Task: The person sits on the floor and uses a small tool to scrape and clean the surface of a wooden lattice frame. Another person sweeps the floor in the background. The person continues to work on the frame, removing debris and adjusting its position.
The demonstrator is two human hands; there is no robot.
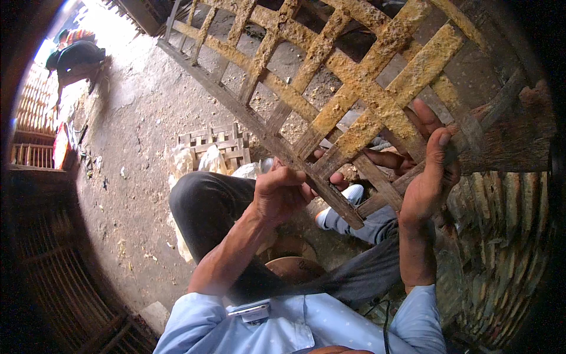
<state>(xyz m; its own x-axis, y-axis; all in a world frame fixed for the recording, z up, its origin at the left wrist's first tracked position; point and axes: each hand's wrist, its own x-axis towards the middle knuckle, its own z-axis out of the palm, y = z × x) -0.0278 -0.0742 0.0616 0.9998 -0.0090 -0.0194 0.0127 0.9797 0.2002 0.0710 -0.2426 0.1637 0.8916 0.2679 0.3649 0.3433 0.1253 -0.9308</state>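
A large woven bamboo lattice panel point(348, 97), crusted with yellow-brown residue, slants across the upper right in front of me. My left hand point(286, 189) is closed round its lower-left wooden edge, with the thumb on top and fingertips showing through the gaps. On the right, my right hand point(427, 162) grips the panel's near right edge; its thumb points up and some fingers reach behind the slats. Whether a small tool is in either hand cannot be made out. Part of the fingers is hidden behind the strips.
A smaller lattice piece point(218, 141) with pale plastic sheeting point(213, 160) lies on the dirt floor point(138, 147) beyond my knee. A person point(76, 59) bends over at the far left. Bamboo slat walls point(35, 109) stand left, and a ribbed woven surface point(501, 236) lies right.
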